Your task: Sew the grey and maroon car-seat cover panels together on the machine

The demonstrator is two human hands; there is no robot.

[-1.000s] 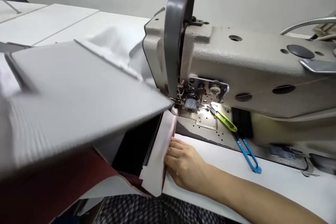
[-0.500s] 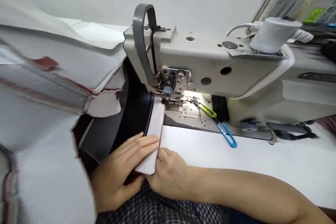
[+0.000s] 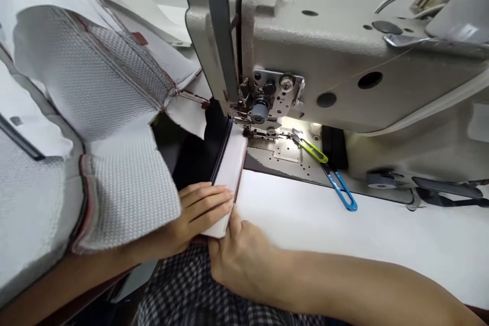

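A white strip with a dark red edge (image 3: 234, 155) runs from under the sewing machine's presser foot area (image 3: 248, 130) toward me. My left hand (image 3: 204, 209) lies across its near part, fingers stretched out flat on the surface; the thumb is hidden. At the strip's near right edge, my right hand (image 3: 242, 254) has its fingers closed on the edge, index fingertip against the side. Black material with a piped edge (image 3: 198, 155) adjoins the strip on the left. A grey woven-backed piece (image 3: 126, 173) with reddish seams is bunched above my left forearm.
The sewing machine's arm (image 3: 324, 56) spans the upper right. Thread snips with yellow-green and blue handles (image 3: 324, 165) lie by the metal needle plate (image 3: 288, 150). The white tabletop (image 3: 305, 214) extends to the right. Checked cloth (image 3: 183, 285) covers my lap.
The view has come closer to the machine. The bunched grey piece has shifted and spread, now showing my left forearm beneath it. Both hands stay on the strip.
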